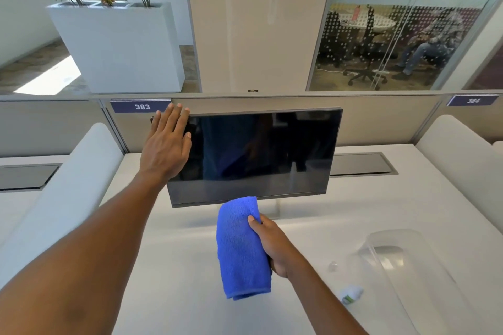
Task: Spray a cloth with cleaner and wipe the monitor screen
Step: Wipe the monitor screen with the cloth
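Note:
A dark, switched-off monitor (261, 155) stands on the white desk (168, 266). My left hand (166, 144) lies flat against the monitor's upper left corner, fingers extended over its edge. My right hand (272, 245) is closed around a folded blue cloth (241, 249), held just below the monitor's bottom edge. A small white spray bottle with a green label (351, 294) lies on its side on the desk to the right of my right arm, with a small clear cap (332, 265) near it.
A clear plastic container (402, 261) sits on the desk at the right. Beige partition panels with number plates 383 (141, 106) and 384 stand behind the monitor. White side dividers flank the desk. Planters and a glass-walled room lie beyond.

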The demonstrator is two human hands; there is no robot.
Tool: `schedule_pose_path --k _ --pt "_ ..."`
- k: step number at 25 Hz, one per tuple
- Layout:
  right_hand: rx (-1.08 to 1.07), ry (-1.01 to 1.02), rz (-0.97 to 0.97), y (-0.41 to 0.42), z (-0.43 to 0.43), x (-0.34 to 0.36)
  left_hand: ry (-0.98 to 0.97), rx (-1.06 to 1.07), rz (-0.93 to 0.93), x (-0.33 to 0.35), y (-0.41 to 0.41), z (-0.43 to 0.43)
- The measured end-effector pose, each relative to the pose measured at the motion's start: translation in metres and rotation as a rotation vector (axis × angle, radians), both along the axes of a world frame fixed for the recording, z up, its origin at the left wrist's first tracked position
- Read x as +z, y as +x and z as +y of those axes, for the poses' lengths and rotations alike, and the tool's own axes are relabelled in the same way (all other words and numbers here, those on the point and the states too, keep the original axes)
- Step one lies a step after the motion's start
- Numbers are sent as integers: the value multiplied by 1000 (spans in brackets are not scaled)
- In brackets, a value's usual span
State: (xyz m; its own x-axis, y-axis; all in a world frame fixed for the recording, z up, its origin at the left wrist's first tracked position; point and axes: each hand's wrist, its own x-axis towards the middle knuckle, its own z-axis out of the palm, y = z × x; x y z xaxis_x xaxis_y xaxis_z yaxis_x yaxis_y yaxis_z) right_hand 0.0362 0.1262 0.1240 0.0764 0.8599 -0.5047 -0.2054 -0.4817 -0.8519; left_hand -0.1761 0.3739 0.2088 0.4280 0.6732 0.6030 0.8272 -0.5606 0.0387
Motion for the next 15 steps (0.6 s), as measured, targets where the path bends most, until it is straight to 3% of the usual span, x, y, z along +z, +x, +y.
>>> schedule_pose_path --k 7,15 --pt "19 55 -100 46 -17 13 -4 56 -17 -35 21 -44" --pt "4 99 -129 110 -51 23 -214 41 20 -97 66 -126"
